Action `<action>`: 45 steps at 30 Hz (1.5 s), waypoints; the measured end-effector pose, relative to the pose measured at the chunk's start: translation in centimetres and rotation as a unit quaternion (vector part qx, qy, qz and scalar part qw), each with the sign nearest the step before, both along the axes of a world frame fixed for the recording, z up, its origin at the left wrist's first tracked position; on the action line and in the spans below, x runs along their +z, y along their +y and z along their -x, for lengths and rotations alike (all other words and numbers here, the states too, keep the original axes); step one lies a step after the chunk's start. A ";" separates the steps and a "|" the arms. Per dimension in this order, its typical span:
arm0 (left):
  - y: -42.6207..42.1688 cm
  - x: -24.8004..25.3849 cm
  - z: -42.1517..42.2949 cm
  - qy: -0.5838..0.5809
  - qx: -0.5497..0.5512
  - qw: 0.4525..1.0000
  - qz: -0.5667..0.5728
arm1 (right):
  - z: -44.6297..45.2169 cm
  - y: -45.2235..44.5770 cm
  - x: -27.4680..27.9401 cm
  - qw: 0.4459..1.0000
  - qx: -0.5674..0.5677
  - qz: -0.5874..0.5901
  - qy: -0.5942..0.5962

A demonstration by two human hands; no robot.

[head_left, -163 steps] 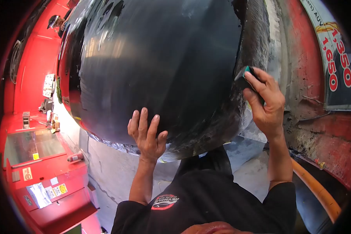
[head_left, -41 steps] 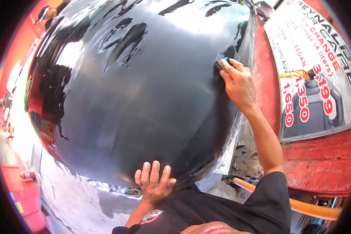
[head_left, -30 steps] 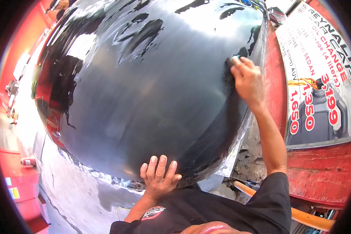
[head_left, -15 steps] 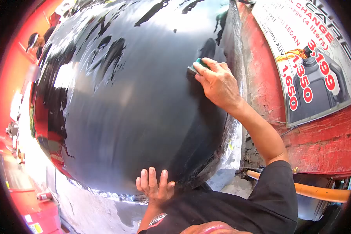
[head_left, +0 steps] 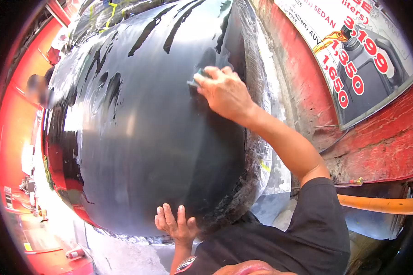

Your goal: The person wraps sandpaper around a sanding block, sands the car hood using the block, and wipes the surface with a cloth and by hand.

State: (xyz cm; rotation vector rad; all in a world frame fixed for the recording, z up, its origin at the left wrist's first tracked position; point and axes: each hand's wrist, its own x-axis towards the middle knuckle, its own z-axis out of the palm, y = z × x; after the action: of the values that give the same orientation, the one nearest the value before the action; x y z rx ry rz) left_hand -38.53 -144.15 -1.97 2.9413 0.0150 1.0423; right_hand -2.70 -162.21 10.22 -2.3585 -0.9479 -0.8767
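A large, curved, glossy black car panel (head_left: 160,137) fills the middle of the view, with wet streaks on its upper and left parts. My right hand (head_left: 225,91) holds a small dark and green block (head_left: 197,79) against the panel's upper right area, fingers wrapped over it. The block's underside is hidden. At the panel's near edge my left hand (head_left: 175,225) rests with its fingers spread and holds nothing.
Clear plastic sheeting (head_left: 260,91) lines the panel's right edge. A price sign (head_left: 353,59) leans by a worn red wall (head_left: 376,151) on the right, above an orange pipe (head_left: 381,204). Another person (head_left: 41,89) is at the far left, beyond the panel.
My right hand and the block have moved left across the panel from its right edge. The view has shifted, and more of the plastic sheeting shows. My left hand stays at the near edge.
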 end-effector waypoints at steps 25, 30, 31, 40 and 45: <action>-1.0 0.4 -0.7 -0.016 0.004 1.000 0.005 | 1.4 0.2 -2.0 0.997 -0.078 0.001 -0.005; -1.2 0.9 -1.0 -0.009 -0.003 1.000 0.011 | -5.0 -1.2 -0.6 0.993 -0.115 0.003 -0.012; -1.2 0.9 -1.1 -0.012 -0.002 1.000 0.011 | -6.5 -1.2 -0.3 0.991 -0.131 0.003 0.006; -0.6 0.6 -0.3 -0.025 0.016 0.999 0.035 | 0.4 0.0 0.0 0.999 -0.012 0.043 0.013; -0.2 0.2 -0.1 -0.025 0.018 0.999 0.024 | -8.9 -0.7 1.1 0.996 -0.075 0.048 0.005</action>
State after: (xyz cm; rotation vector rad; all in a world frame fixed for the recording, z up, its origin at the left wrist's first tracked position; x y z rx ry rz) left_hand -38.40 -144.38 -1.76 2.8821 0.0915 1.1036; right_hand 6.25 -162.96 11.31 -2.5409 -0.8340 -0.8931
